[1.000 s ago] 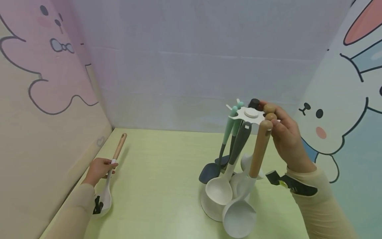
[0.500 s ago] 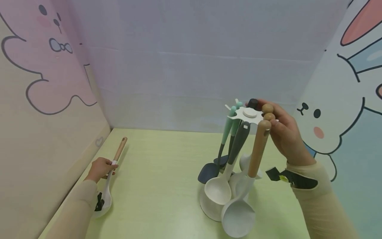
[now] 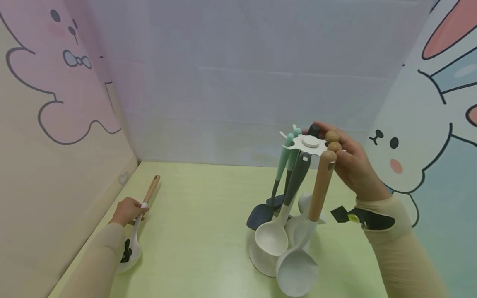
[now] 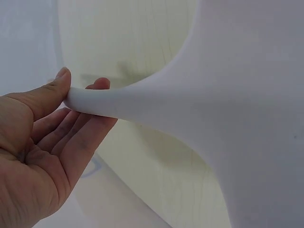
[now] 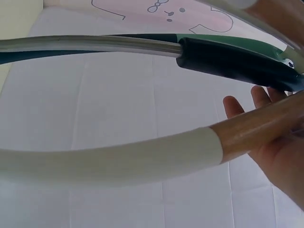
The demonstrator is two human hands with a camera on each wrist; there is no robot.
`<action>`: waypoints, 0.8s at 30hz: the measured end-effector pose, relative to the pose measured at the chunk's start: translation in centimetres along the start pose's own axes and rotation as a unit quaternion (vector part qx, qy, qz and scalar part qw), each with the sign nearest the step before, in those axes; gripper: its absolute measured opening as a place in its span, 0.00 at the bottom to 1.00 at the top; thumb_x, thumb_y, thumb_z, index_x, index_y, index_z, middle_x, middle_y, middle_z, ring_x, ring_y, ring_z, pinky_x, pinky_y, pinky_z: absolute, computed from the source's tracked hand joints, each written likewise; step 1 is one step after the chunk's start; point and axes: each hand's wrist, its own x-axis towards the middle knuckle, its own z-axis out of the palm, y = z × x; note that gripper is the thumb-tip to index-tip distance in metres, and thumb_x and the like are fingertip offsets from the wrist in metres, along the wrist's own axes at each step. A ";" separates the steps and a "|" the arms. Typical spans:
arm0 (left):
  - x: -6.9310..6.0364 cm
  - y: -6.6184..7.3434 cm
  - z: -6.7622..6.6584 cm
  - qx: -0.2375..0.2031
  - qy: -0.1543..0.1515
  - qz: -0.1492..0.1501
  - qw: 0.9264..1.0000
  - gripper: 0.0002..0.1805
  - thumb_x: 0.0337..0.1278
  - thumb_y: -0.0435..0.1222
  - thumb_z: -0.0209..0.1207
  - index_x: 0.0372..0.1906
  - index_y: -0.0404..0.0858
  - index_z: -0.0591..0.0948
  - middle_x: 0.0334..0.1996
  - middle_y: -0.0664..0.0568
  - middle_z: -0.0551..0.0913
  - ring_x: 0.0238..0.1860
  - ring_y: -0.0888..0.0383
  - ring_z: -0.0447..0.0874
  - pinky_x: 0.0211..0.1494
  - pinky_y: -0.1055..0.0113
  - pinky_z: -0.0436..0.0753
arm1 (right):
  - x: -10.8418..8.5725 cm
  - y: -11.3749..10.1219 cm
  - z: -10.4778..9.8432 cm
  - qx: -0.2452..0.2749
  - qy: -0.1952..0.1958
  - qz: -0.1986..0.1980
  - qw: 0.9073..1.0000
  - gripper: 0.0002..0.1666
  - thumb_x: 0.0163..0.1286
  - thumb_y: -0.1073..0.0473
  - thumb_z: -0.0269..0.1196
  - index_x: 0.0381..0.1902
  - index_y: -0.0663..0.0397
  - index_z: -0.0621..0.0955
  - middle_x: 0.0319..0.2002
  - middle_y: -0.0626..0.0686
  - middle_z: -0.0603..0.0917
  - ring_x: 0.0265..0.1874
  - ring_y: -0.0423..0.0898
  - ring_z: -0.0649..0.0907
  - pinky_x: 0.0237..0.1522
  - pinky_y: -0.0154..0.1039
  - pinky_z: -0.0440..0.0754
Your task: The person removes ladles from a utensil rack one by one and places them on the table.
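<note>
At the left of the head view, my left hand (image 3: 128, 210) pinches the narrow neck of a white spatula (image 3: 135, 238) with a wooden handle (image 3: 151, 190). Its broad head fills the right of the left wrist view, and thumb and fingers lie on opposite sides of the neck. On the right stands a white utensil rack (image 3: 310, 142) hung with several tools. My right hand (image 3: 352, 163) reaches round the rack's top edge, thumb beside the wooden handle ends and fingers behind the dark handle end. The handles partly hide those fingers. A white ladle (image 3: 298, 271) hangs nearest me.
A white serving spoon (image 3: 272, 238) with a grey handle and blue-headed turners (image 3: 261, 216) with green handles hang on the rack's left side. The pale yellow table (image 3: 193, 215) is bounded by cloth walls at the back, left and right.
My left hand and the spatula have shifted slightly toward me. The fingers of my right hand have moved a little farther behind the dark handle; the rack stays put.
</note>
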 end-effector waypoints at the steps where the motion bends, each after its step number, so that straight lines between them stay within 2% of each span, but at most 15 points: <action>1: 0.1 -0.1 0.1 -0.002 0.001 -0.002 1.000 0.13 0.61 0.27 0.61 0.38 0.14 0.79 0.25 0.40 0.83 0.26 0.53 0.85 0.29 0.56 0.87 | 0.0 0.0 -0.1 0.000 0.000 0.000 1.000 0.27 0.73 0.52 0.62 0.59 0.64 0.71 0.63 0.60 0.74 0.59 0.50 0.74 0.53 0.34 0.74; 9: 0.9 -0.6 0.6 0.011 0.000 -0.006 1.000 0.12 0.60 0.26 0.62 0.37 0.15 0.80 0.22 0.43 0.83 0.23 0.55 0.84 0.27 0.58 0.87 | -0.1 0.3 -0.5 -0.009 -0.005 0.006 1.000 0.32 0.73 0.50 0.61 0.66 0.64 0.70 0.65 0.60 0.74 0.60 0.49 0.74 0.60 0.34 0.73; 13: 1.1 -0.5 0.8 0.019 0.002 -0.009 1.000 0.13 0.59 0.26 0.63 0.38 0.14 0.79 0.22 0.42 0.83 0.22 0.55 0.84 0.26 0.58 0.86 | -0.1 0.3 -0.7 -0.003 -0.014 0.004 1.000 0.22 0.74 0.50 0.62 0.55 0.61 0.75 0.66 0.60 0.72 0.63 0.50 0.72 0.61 0.34 0.72; 16: 1.1 -0.4 0.8 0.025 0.004 -0.011 1.000 0.14 0.59 0.26 0.63 0.38 0.13 0.78 0.22 0.41 0.83 0.21 0.55 0.84 0.25 0.58 0.86 | -0.1 0.3 -0.7 -0.004 -0.015 0.002 1.000 0.16 0.74 0.50 0.61 0.43 0.57 0.73 0.68 0.59 0.71 0.64 0.50 0.71 0.60 0.34 0.72; 24: 1.2 -0.1 1.0 0.052 -0.004 -0.018 0.998 0.15 0.59 0.27 0.63 0.39 0.13 0.78 0.21 0.42 0.84 0.21 0.55 0.84 0.26 0.58 0.86 | -0.2 0.3 -0.8 -0.003 -0.018 0.003 1.000 0.16 0.73 0.50 0.62 0.38 0.56 0.71 0.70 0.58 0.68 0.65 0.51 0.71 0.58 0.34 0.73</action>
